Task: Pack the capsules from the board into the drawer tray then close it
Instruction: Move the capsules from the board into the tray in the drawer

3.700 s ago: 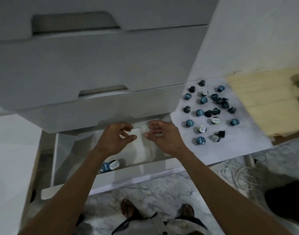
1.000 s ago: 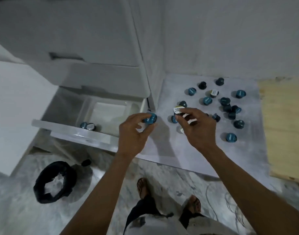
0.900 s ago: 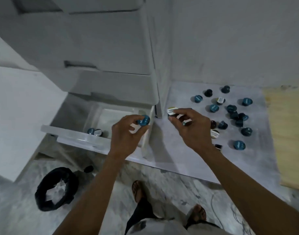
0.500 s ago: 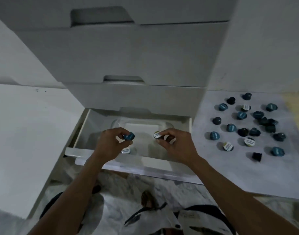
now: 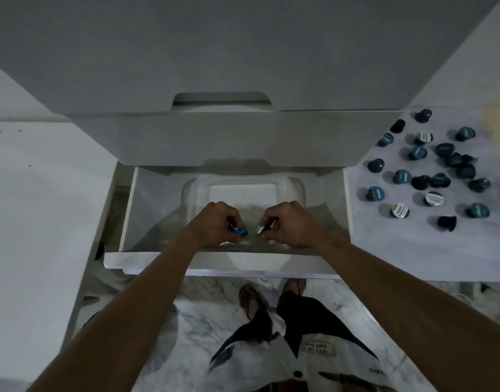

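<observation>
The white bottom drawer stands pulled out, with a clear plastic tray inside it. My left hand is low over the tray's front part, fingers shut on a blue capsule. My right hand is right beside it, pinching a white-lidded capsule. Both hands are nearly touching. Earlier capsules in the tray are hidden under my hands. On the pale board to the right lie several blue, dark and white-lidded capsules.
The closed upper drawer fronts overhang the back of the open drawer. A white surface flanks the drawer on the left. My feet and legs stand on a marble floor just in front of the drawer front.
Both hands carried a capsule each from the board over to the drawer and have now dropped lower into the tray. My view has swung left and centred on the drawer.
</observation>
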The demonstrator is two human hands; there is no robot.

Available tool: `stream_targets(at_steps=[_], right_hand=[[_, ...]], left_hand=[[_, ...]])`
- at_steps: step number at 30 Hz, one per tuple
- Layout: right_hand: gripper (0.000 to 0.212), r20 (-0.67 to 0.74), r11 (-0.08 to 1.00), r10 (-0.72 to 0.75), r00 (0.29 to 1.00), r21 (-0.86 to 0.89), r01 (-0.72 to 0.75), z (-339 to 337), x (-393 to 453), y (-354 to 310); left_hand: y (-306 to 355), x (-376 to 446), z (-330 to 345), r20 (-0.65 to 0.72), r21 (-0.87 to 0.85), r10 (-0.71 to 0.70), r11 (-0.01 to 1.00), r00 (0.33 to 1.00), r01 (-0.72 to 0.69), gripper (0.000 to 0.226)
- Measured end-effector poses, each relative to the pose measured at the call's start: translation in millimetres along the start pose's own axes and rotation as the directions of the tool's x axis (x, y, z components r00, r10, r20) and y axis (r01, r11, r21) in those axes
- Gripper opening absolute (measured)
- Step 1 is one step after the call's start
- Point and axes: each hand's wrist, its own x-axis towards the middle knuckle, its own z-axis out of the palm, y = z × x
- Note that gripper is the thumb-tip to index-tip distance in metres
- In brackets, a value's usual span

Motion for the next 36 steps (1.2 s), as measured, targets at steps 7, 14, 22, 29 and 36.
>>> stream_targets(at_steps=[7, 14, 22, 29, 36], right_hand=[[0.019, 0.081, 0.999, 0.034, 0.996, -0.034, -0.032, 10, 14, 2], [0.023, 0.167, 0.996, 0.079, 0.983, -0.055, -0.071, 11, 18, 6], [0.018, 0.210, 0.994, 0.110, 0.971, -0.014, -0.109, 12, 18, 4], [0.017, 0.189, 0.992, 0.128, 0.974, -0.008, -0.128, 19, 21, 1], [0.016, 0.068, 0.988, 0.139, 0.988, 0.055, -0.143, 15, 15, -1]], left_hand=[[-7, 16, 2, 0.076, -0.043, -0.043, 0.998, 0.996, 0.047, 0.028], [-13, 18, 2, 0.148, -0.035, -0.052, 0.998, 0.988, 0.058, 0.031], [-19, 20, -2, 0.160, -0.043, -0.010, 0.999, 0.987, 0.018, 0.016], [-24, 20, 1, 0.149, -0.019, 0.015, 1.000, 0.989, -0.013, 0.016], [-24, 17, -4, 0.088, -0.064, 0.018, 0.998, 0.996, -0.013, 0.017]])
